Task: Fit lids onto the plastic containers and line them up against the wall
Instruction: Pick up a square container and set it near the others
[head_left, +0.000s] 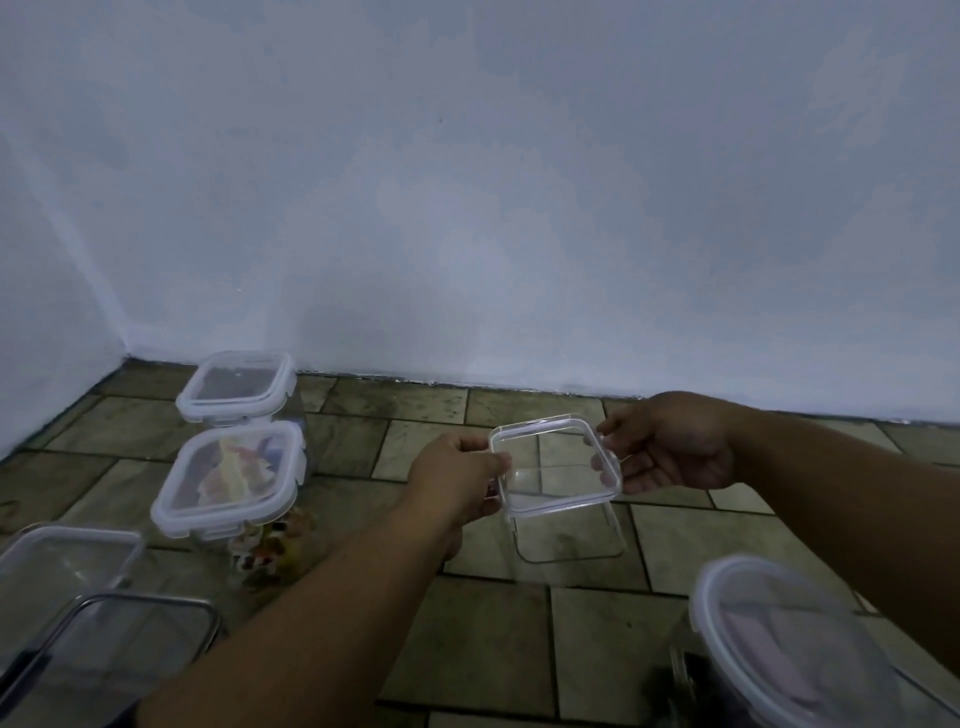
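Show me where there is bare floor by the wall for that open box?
Bare tiles lie along the wall, right of the far lidded container. More lie on the near side of the open box. The left is crowded: the container of coloured bits and two more nearer.

On my feed the floor (426, 410) fills the lower half, from 9 o'clock down through 6 and up to 3 o'clock. It is laid in greenish-brown stone tiles in staggered rows, with dark grout lines (387, 449) between them, and the tiles look mottled and scuffed. A dark, uneven seam (395, 379) edges the floor's far side, running from 9 o'clock and dipping toward 3. At far 9 o'clock a pale side wall (47, 364) meets the floor.
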